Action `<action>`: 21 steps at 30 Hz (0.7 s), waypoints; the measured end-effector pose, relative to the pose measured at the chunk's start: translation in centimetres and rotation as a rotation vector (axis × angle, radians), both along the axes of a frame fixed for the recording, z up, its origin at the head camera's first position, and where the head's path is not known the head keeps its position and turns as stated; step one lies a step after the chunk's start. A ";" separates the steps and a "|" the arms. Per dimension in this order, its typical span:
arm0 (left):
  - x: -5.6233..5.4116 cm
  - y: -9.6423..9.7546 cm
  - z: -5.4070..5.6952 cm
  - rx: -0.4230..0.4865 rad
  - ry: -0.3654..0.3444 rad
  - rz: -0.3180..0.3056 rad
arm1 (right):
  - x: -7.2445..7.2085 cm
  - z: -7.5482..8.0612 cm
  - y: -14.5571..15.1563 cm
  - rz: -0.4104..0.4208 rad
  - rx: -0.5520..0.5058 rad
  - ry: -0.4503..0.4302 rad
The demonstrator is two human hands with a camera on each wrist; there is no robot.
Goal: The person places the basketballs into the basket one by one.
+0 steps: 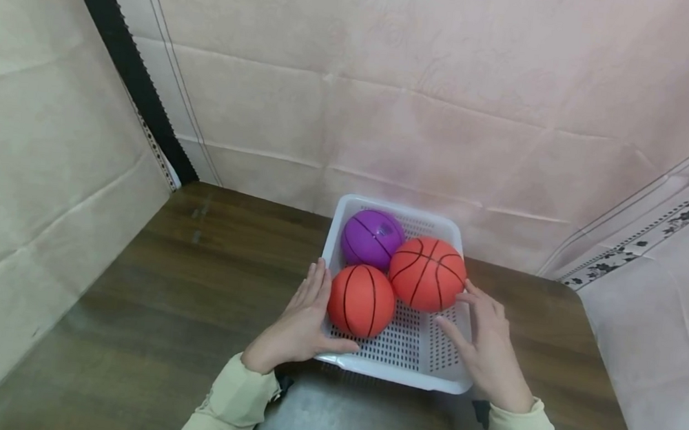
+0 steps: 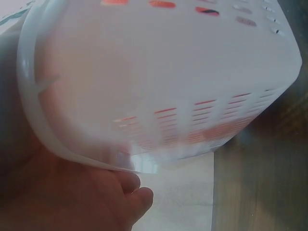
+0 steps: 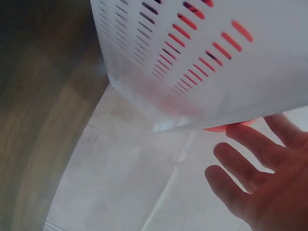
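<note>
A white perforated plastic basket [image 1: 379,368] holds a purple ball [image 1: 371,240] at its back left. Two orange-red toy basketballs share it: one ball [image 1: 362,302] lies front left, the other ball [image 1: 428,275] back right. My left hand [image 1: 298,325] rests at the basket's left rim beside the front ball, fingers straight and thumb stretched over the front corner. Over the right rim reaches my right hand [image 1: 490,343], its fingertips at the side of the right ball and its thumb spread apart. In the right wrist view the fingers [image 3: 245,168] are loosely extended.
The basket stands on a dark brown wooden table [image 1: 185,317], close to its back edge. Pale cloth sheets [image 1: 392,109] hang behind and on both sides. A black strip [image 1: 129,56] runs down the back left corner.
</note>
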State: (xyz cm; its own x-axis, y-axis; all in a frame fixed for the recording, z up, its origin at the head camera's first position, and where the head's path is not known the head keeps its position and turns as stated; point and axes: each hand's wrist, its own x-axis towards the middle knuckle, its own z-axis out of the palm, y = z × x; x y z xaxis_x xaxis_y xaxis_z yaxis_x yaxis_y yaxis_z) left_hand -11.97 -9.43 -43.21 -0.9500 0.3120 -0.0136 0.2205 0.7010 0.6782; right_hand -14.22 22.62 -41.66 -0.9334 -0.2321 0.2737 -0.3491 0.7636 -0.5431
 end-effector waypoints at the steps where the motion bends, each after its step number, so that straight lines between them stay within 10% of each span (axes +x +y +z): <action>1: 0.0 0.0 0.0 -0.001 -0.001 -0.001 | 0.0 0.1 0.0 -0.012 0.002 -0.009; 21: -0.2 -0.3 -0.2 -0.018 0.000 -0.003 | -0.1 -1.3 -0.7 0.001 0.026 -0.034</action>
State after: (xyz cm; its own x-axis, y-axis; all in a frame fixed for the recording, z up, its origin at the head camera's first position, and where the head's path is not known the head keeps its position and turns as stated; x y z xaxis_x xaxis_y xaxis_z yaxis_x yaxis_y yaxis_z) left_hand -12.16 -9.74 -43.43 -0.9492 0.3142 -0.0191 0.2225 0.7127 0.6653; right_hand -14.30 21.95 -42.93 -0.9418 -0.2399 0.2355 -0.3317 0.7772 -0.5347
